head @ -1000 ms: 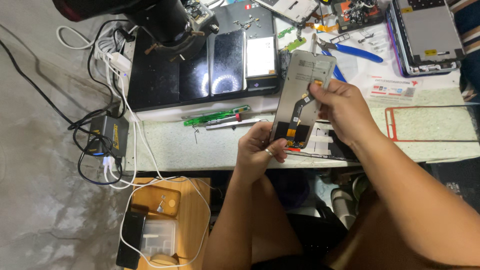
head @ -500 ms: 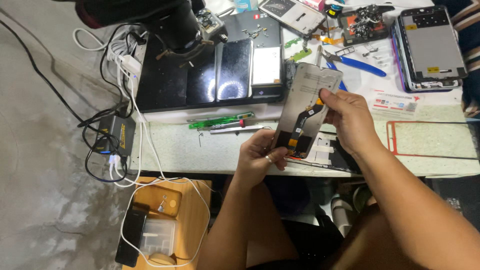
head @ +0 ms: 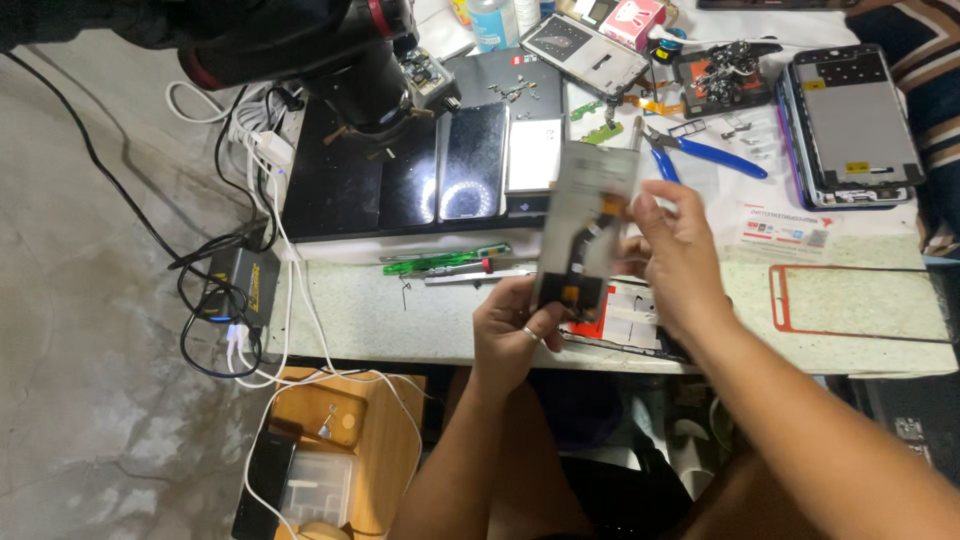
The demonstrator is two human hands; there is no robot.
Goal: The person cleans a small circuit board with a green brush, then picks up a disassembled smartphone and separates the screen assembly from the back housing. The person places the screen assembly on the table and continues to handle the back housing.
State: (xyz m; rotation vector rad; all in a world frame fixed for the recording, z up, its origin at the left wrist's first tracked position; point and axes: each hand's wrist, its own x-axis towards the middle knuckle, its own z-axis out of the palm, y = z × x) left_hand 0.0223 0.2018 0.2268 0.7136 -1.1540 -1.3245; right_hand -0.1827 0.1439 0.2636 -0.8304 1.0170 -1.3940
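Held above the near edge of the desk [head: 400, 320], a phone display panel [head: 585, 225] is kept tilted with its back side up, its image blurred. Its lower end is gripped by the left hand [head: 512, 335], fingers curled around the bottom edge, while the right hand [head: 675, 255] is closed on the panel's right edge near the top, fingertips at the flex cable; the exact pinch cannot be told through the blur. Directly under the panel, at the near edge, a flat part with red and white patches [head: 620, 318] is lain. A bare strip of desk is left to the left of the hands, bounded by a green tool [head: 440, 262] and a black mat [head: 330, 190] farther back. To the right, an open stretch is bordered by a red frame outline [head: 790, 300]. Blue-handled pliers [head: 715, 155] and a phone frame [head: 850, 125] are set toward the far right corner, well apart from the hands.
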